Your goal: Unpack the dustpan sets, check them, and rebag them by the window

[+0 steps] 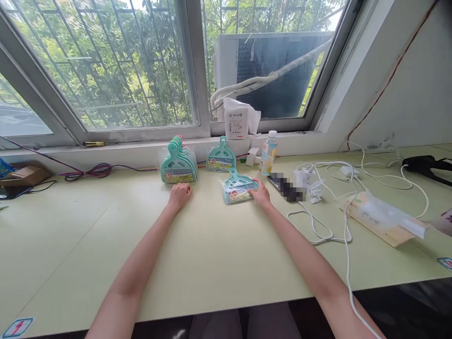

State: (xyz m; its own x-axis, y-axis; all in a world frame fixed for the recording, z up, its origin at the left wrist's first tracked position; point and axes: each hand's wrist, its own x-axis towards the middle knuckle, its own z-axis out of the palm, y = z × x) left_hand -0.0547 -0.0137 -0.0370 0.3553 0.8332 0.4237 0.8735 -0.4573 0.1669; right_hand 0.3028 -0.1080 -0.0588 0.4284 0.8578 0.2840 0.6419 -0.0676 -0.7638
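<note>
Left hand (181, 196): resting on the bench (88, 245) with its fingers (187, 190) released, holding nothing, just in front of the stack.

Right hand (262, 194): fingers against the right edge of the bagged dustpan (237, 187). They seem to lie on it rather than clench it, though the fingertips are hard to see, so a light grasp is possible.

Dustpans: the bagged dustpan lies flat between the hands, nearer the right one. The stack (178, 161), in clear wrap, stands tilted near the window sill (141, 145), with a lone dustpan (221, 156) upright beside it.

Nearby: a phone (284, 187) lies just right of the right hand, with a bottle (269, 153) behind it and a white cable (318, 221) beyond.

Risks: the slick wrap could slide from a loose hold; a bump could topple the tilted stack; a sideways sweep of the right arm could catch the phone, bottle or cable.
</note>
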